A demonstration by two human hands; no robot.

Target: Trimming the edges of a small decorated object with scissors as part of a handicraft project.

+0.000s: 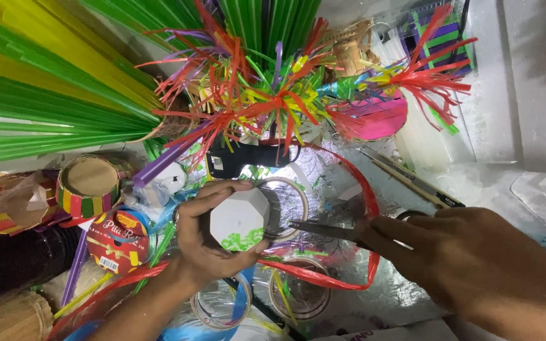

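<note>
My left hand grips a white faceted cup-shaped piece with green patches near its lower edge. My right hand holds a pair of scissors, blades pointing left toward the white piece, tips a short way from it. A red plastic ribbon strip loops around behind the scissors. Clear tape rings lie on the silvery foil surface under both hands.
Bunches of green and yellow straws fan out at top left. A decoration of frayed red, green and yellow straws stands behind. A black glue gun, a ribbon roll, a woven striped cup and a utility knife lie around.
</note>
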